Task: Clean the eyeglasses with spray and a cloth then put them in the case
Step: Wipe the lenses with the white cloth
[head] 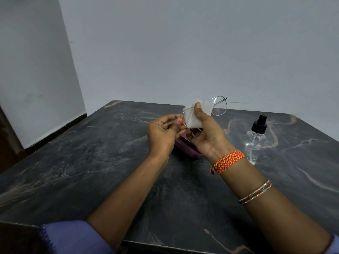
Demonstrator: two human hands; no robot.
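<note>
Thin wire-framed eyeglasses (221, 107) are held up above the dark marble table (91, 153). My left hand (163, 132) pinches the frame at its left edge. My right hand (207, 132) grips a white cloth (194, 116) folded over the left lens, thumb pressed on the cloth. The right lens and one temple stick out to the right, uncovered. A purple glasses case (185, 146) lies open on the table right below both hands, mostly hidden by them. A clear spray bottle (255, 138) with a black nozzle stands to the right of my right hand.
Grey walls stand close behind the table's far edge. The table's near edge runs along the bottom of the view. Bracelets circle my right wrist and forearm.
</note>
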